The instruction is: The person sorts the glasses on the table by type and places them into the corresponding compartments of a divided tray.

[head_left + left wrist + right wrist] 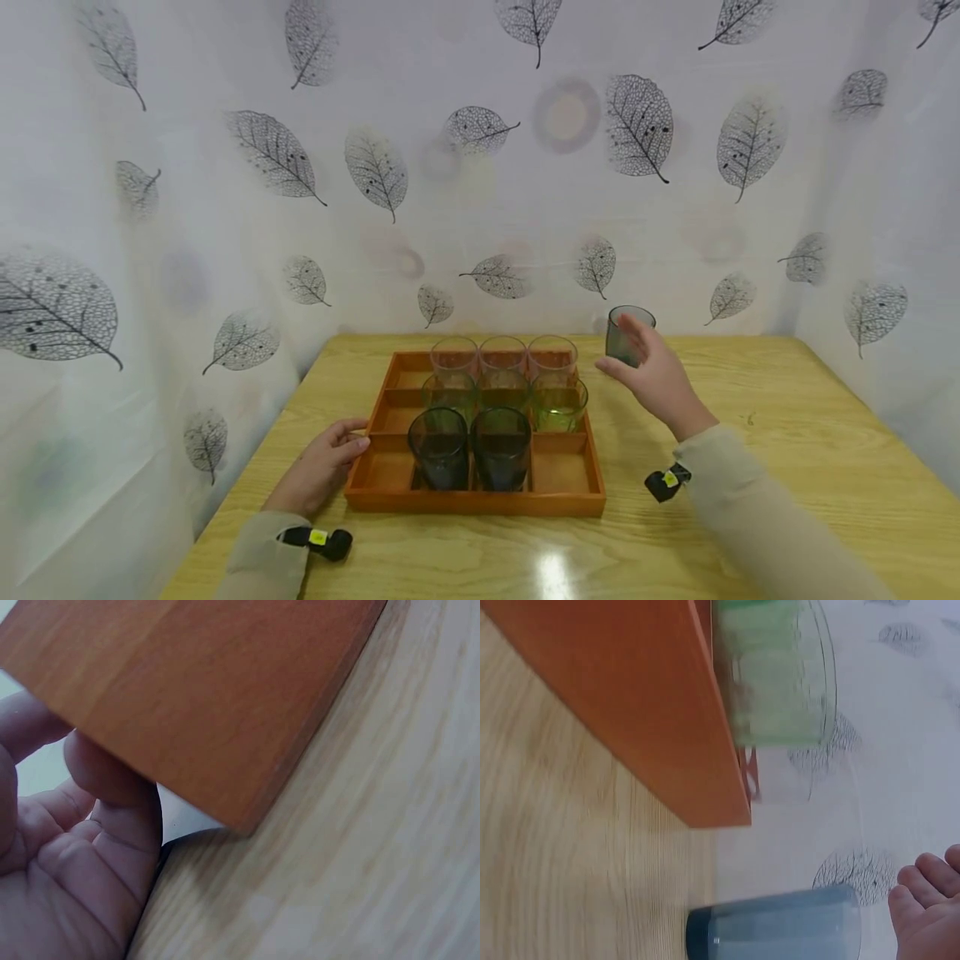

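My left hand touches the left side of a wooden compartment tray, fingers on its outer wall and thumb at the rim; the left wrist view shows this thumb at the tray's corner. At the back right, a dark grey-blue glass stands upright on the table. My right hand is beside it with fingers spread and overlaps it in the head view. In the right wrist view a gap separates the fingers from the glass. Two dark glasses occupy the tray's front row.
Green glasses fill part of the tray's middle row, clear ones the back row. Bare compartments show at the front right and along the left column. A leaf-patterned curtain surrounds the wooden table.
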Motion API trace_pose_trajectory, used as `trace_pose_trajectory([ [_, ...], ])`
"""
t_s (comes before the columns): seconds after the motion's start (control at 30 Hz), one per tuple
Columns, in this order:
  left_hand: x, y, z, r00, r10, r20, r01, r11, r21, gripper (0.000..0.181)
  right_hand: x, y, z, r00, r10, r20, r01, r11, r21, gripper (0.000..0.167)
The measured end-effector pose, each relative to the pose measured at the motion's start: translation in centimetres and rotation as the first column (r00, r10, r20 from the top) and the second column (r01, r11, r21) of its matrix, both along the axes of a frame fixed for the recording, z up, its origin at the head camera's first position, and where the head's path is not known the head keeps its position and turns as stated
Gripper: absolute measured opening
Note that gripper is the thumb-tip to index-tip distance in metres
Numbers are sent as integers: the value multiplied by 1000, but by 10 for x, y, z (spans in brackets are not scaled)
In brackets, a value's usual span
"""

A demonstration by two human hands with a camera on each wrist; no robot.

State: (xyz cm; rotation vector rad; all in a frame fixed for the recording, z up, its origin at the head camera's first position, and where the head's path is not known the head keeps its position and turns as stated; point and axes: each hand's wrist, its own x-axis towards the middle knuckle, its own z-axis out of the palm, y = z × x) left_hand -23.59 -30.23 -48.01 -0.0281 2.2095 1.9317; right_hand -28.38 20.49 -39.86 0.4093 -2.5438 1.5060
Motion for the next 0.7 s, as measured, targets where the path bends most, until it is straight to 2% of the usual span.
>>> trace_pose_trajectory([
  [0.13, 1, 1, 0, 1000, -11, -8, 12, 1000, 6, 54, -10, 12, -1, 998, -58, -31, 59, 998, 14, 98],
  [0.33, 0, 1, -1, 1000, 2, -7, -2, 1000, 15, 52, -25, 23, -3, 989, -135, -66, 139, 989, 59, 103],
  [0.7, 0, 0, -2, 1000, 13, 3, -13, 1000, 10, 51, -50, 35, -11, 981, -192, -12, 192, 978, 84, 106],
])
